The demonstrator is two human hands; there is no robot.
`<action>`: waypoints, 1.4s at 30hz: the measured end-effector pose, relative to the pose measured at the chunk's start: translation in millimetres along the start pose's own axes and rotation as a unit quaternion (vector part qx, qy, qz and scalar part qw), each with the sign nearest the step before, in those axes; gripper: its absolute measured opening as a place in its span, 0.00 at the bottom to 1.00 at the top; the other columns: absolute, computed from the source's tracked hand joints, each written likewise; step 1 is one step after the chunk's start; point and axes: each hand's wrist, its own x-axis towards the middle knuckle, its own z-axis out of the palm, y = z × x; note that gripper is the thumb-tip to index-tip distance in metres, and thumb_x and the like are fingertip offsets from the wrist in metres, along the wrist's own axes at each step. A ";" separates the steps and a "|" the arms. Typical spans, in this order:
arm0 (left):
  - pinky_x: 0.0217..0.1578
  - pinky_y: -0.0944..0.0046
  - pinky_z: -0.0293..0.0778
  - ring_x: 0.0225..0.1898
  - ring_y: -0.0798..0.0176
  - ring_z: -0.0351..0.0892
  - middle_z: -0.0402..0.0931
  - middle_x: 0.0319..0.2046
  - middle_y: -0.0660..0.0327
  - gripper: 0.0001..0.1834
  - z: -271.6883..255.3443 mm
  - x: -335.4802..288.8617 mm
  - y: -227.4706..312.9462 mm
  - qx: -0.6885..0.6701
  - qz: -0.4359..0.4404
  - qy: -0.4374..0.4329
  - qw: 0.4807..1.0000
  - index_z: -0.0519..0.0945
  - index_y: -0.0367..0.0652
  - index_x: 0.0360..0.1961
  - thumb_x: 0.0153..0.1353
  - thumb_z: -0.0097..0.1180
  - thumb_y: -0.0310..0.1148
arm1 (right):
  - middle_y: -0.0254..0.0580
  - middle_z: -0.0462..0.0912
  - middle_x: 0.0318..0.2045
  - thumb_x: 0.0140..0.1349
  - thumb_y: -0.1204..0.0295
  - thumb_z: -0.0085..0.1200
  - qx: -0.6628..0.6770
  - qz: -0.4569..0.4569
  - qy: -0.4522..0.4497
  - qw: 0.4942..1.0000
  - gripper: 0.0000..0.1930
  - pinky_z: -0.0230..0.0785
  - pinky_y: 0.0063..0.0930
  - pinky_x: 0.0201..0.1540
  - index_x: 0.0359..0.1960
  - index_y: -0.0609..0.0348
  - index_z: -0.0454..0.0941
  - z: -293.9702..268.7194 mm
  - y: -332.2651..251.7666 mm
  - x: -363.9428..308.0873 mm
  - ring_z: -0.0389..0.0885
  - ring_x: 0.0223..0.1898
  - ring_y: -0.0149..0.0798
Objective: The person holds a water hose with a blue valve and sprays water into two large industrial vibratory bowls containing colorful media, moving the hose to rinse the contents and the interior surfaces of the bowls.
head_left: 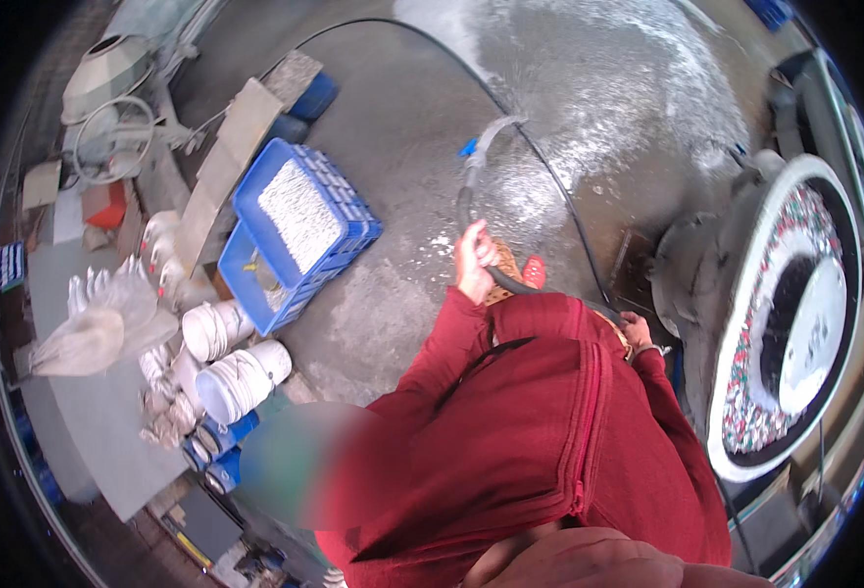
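Note:
My left hand (476, 263) is wrapped round a dark grey hose (464, 201) in front of my red jacket. Beyond the hand the hose bends upward past a small blue piece (468, 148), ending in a pale curved stretch that could be clear tubing or running water. On the other side the hose runs in front of my waist. There my right hand (637, 330) is closed round it, partly hidden by the jacket. A thin black line (549, 167), hose or cable, crosses the floor and comes down near that hand.
Wet floor (628, 88) shines ahead. To the left are blue crates (348, 220), one holding white pellets, and white buckets (244, 382). At the right stands a large round tub machine (721, 392) with multicoloured pieces inside. A grey table (89, 431) lies far left.

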 end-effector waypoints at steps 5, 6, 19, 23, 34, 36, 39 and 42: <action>0.09 0.72 0.46 0.06 0.76 0.48 0.51 0.06 0.73 0.14 35.5 45.0 50.9 0.011 0.064 0.050 0.997 0.63 0.49 0.17 0.53 0.53 0.36 | 0.45 0.78 0.43 0.51 0.70 0.56 0.090 -0.076 -0.008 0.993 0.27 0.67 0.27 0.47 0.56 0.56 0.66 35.7 29.7 87.0 0.77 0.44 0.37; 0.09 0.72 0.46 0.06 0.75 0.48 0.51 0.06 0.73 0.14 44.6 59.9 66.3 0.008 0.065 0.054 0.996 0.62 0.50 0.17 0.53 0.54 0.36 | 0.44 0.76 0.46 0.51 0.68 0.58 0.230 -0.003 -0.056 0.972 0.29 0.65 0.26 0.51 0.56 0.61 0.65 38.7 28.6 101.3 0.74 0.48 0.36; 0.12 0.71 0.45 0.07 0.76 0.46 0.50 0.06 0.73 0.14 152.0 183.7 244.0 -0.026 0.086 0.008 0.996 0.61 0.51 0.19 0.53 0.53 0.36 | 0.45 0.76 0.46 0.51 0.88 0.42 0.062 -0.104 0.064 0.991 0.23 0.64 0.24 0.50 0.51 0.66 0.69 82.8 -217.4 172.4 0.75 0.46 0.36; 0.11 0.72 0.44 0.06 0.76 0.44 0.50 0.06 0.74 0.13 153.6 206.4 278.6 -0.025 0.096 -0.016 0.995 0.61 0.51 0.19 0.54 0.52 0.36 | 0.44 0.76 0.47 0.45 0.85 0.40 0.130 -0.125 0.065 0.981 0.30 0.64 0.20 0.49 0.55 0.54 0.68 93.2 -207.7 212.0 0.74 0.47 0.34; 0.14 0.72 0.51 0.08 0.77 0.48 0.51 0.08 0.74 0.12 130.7 250.8 312.6 -0.047 0.048 -0.046 0.997 0.62 0.51 0.22 0.58 0.50 0.36 | 0.46 0.73 0.51 0.43 0.81 0.41 -0.058 -0.101 0.038 0.993 0.31 0.63 0.26 0.54 0.55 0.54 0.67 31.9 -353.4 202.1 0.71 0.53 0.41; 0.15 0.73 0.52 0.08 0.77 0.48 0.52 0.08 0.74 0.11 114.2 265.9 308.0 -0.062 0.036 -0.053 0.996 0.64 0.51 0.24 0.58 0.51 0.38 | 0.47 0.73 0.50 0.42 0.83 0.37 -0.073 -0.133 0.055 0.987 0.32 0.62 0.27 0.54 0.55 0.54 0.67 30.3 -374.1 201.9 0.71 0.53 0.42; 0.15 0.73 0.52 0.08 0.77 0.49 0.52 0.08 0.74 0.08 102.4 274.7 301.2 -0.078 0.021 -0.038 0.996 0.66 0.50 0.26 0.58 0.50 0.38 | 0.49 0.73 0.50 0.40 0.86 0.31 0.010 -0.102 0.056 0.993 0.34 0.69 0.29 0.46 0.54 0.55 0.68 30.1 -403.0 187.7 0.69 0.54 0.42; 0.15 0.72 0.52 0.08 0.77 0.49 0.52 0.08 0.74 0.08 100.7 276.2 288.0 -0.063 -0.003 -0.017 0.998 0.66 0.50 0.26 0.58 0.50 0.37 | 0.49 0.74 0.50 0.42 0.86 0.32 0.034 -0.093 0.072 0.992 0.31 0.71 0.29 0.40 0.53 0.58 0.69 32.3 -391.7 180.9 0.72 0.52 0.42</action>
